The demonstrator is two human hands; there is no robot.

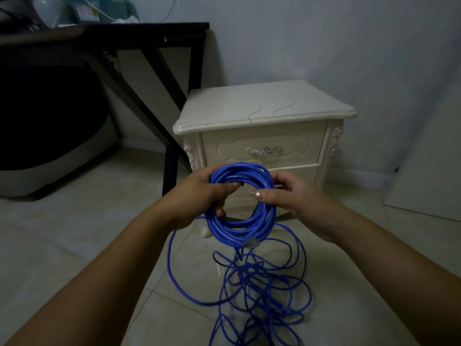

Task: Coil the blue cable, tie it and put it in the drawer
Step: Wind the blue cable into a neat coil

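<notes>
Writing: packets (pixel 87 11) on the black tabletop (pixel 149 27) too blurred to read.
Surroundings: cream nightstand (pixel 262 106), drawer (pixel 264 148) closed, just behind the coil.
Cable: blue cable (pixel 239 228) part-coiled in mid-air, the rest tangled on the floor (pixel 74 245).
Hands: left hand (pixel 197 198) grips the coil's left side; right hand (pixel 294 196) pinches its right.

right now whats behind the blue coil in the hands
The cream nightstand: its shut lower drawer shows through and beside the blue coil. The right hand and coil cover most of that drawer's handle, and the left hand hides its lower left edge.
</notes>
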